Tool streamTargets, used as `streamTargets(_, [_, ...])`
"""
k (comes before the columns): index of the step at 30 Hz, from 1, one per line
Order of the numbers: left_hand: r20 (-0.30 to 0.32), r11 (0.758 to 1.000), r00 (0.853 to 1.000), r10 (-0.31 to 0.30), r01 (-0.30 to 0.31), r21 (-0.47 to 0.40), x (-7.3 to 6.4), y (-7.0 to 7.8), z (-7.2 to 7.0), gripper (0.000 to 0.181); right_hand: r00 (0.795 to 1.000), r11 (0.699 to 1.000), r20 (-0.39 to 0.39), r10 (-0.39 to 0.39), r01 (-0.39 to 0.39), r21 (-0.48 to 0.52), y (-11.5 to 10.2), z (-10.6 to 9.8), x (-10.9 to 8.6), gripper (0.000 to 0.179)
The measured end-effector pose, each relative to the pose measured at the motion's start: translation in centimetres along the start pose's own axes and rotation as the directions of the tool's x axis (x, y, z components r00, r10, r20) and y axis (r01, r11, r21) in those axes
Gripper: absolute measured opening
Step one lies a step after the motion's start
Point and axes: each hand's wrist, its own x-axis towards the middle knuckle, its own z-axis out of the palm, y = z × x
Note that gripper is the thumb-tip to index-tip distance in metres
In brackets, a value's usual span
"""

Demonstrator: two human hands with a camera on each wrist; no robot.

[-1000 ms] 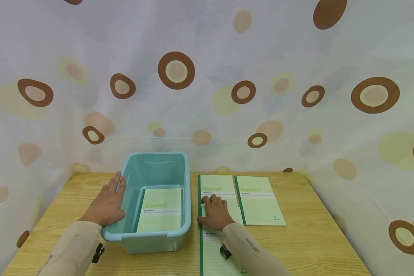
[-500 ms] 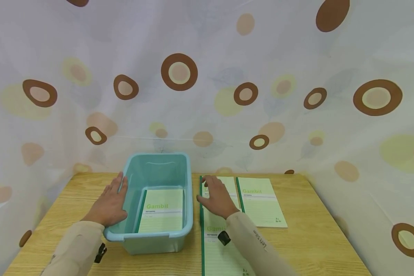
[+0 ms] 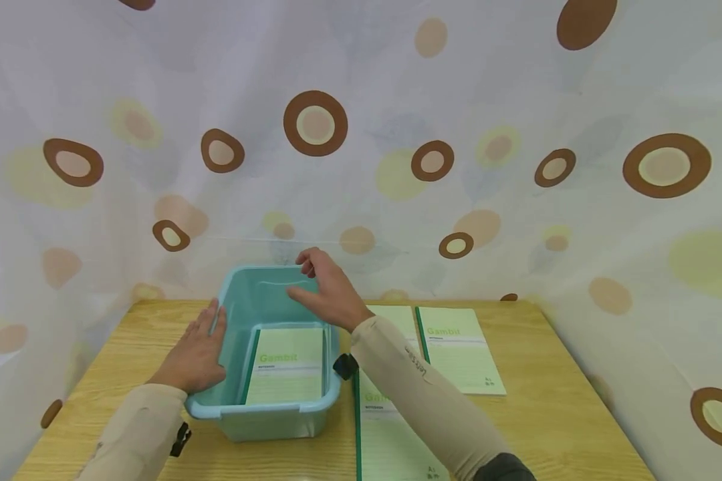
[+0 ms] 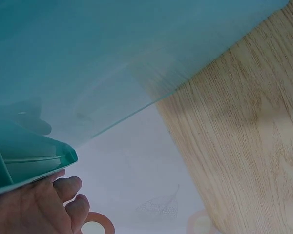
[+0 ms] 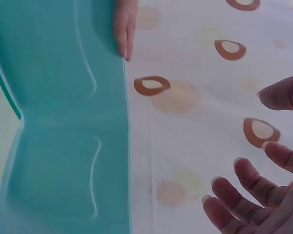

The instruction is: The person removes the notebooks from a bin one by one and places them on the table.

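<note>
In the head view, a light blue plastic basin (image 3: 273, 425) stands on the table, with a pale green "Gambit" notebook (image 3: 286, 374) lying in it. My left hand (image 3: 195, 354) rests against the basin's left rim, fingers extended. The left wrist view shows its fingers (image 4: 75, 207) beside the basin wall (image 4: 112, 53). My right hand (image 3: 331, 287) is raised over the basin's back right part, holding nothing. Its fingers (image 5: 249, 180) and thumb are spread apart in the right wrist view.
Right of the basin, a notebook (image 3: 391, 434) lies at the front, partly under the right forearm. Another notebook (image 3: 391, 317) lies behind it, and a third notebook (image 3: 457, 354) lies to the right. A patterned curtain (image 3: 361, 187) hangs behind the wooden table (image 3: 553, 401).
My right hand has lifted off the notebooks and moved left and up, over the basin. My left hand has stayed at the basin's left rim. The notebooks have not moved.
</note>
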Motion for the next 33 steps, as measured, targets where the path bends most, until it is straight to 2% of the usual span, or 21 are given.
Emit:
streamTargets(5, [-0.012,1.0,1.0,0.007,-0.007,0.013,-0.1,-0.1,-0.2,0.091,0.989,0.993,0.094,0.117,-0.118,0.008,-0.7,2.6,2.3,0.043])
streamTargets(12, [-0.024,1.0,1.0,0.007,-0.007,0.028,-0.2,-0.4,-0.3,0.091,0.965,0.97,0.145,0.22,-0.201,-0.139,-0.2,7.1,4.7,0.045])
streamTargets(17, [-0.024,1.0,1.0,0.013,-0.012,0.025,-0.1,-0.2,0.0,0.09,0.941,0.917,0.137,0.31,-0.258,-0.305,-0.1,9.2,5.0,0.048])
streamTargets(22, [-0.005,1.0,1.0,0.004,-0.004,0.029,0.1,0.1,0.0,0.09,0.914,0.86,0.127,0.385,-0.306,-0.408,1.3,11.0,5.6,0.052])
streamTargets(24, [-0.001,0.999,1.0,-0.004,0.004,0.033,0.1,0.1,-0.1,0.091,0.9,0.837,0.128,0.417,-0.325,-0.441,2.1,11.9,5.8,0.055])
streamTargets(27, [0.006,0.999,1.0,-0.015,0.015,0.035,0.1,0.1,-0.1,0.091,0.864,0.803,0.161,0.478,-0.355,-0.478,3.3,13.5,5.8,0.065])
streamTargets(30, [0.003,0.999,1.0,-0.012,0.012,0.041,0.1,-0.1,-0.1,0.091,0.825,0.791,0.207,0.526,-0.385,-0.476,4.2,14.5,5.7,0.071])
streamTargets(33, [-0.01,0.999,1.0,0.005,-0.004,0.045,0.0,-0.1,-0.1,0.09,0.795,0.781,0.247,0.554,-0.394,-0.484,4.9,15.2,5.6,0.075])
